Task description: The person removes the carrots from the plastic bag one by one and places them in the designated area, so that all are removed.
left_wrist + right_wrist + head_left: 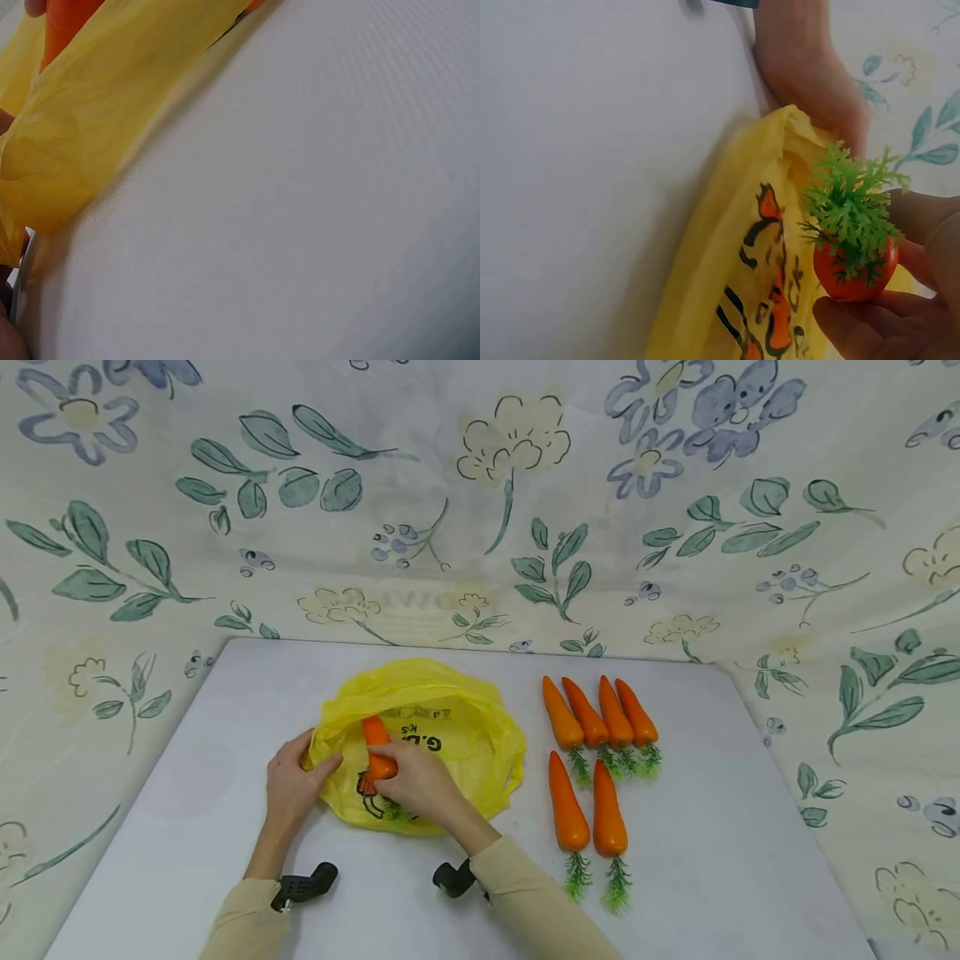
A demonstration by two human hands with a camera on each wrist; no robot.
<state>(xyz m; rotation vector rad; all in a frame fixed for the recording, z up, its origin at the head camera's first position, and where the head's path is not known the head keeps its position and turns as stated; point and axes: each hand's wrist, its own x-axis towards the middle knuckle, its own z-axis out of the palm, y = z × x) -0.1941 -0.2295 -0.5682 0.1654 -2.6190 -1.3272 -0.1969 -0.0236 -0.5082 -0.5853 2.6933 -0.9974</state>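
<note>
A yellow plastic bag [450, 681] with dark printing lies on the white table, its mouth spread toward me. At its left edge my left hand [291, 781] pinches the rim between thumb and fingers. My right hand [422, 783] grips an orange carrot [377, 735] by its thick end, with the tip inside the bag's mouth. In the right wrist view the carrot's green leafy top [851, 202] faces the camera, and thumb and fingers close around the orange body [855, 279]. The left wrist view shows the bag's side [97, 127] and part of a carrot [66, 26].
Right of the bag, several carrots [617, 718] lie side by side in a back row, leafy ends toward me. Two more carrots [570, 810] lie in front of them. Flowered cloth [420, 527] hangs behind the white table [720, 827].
</note>
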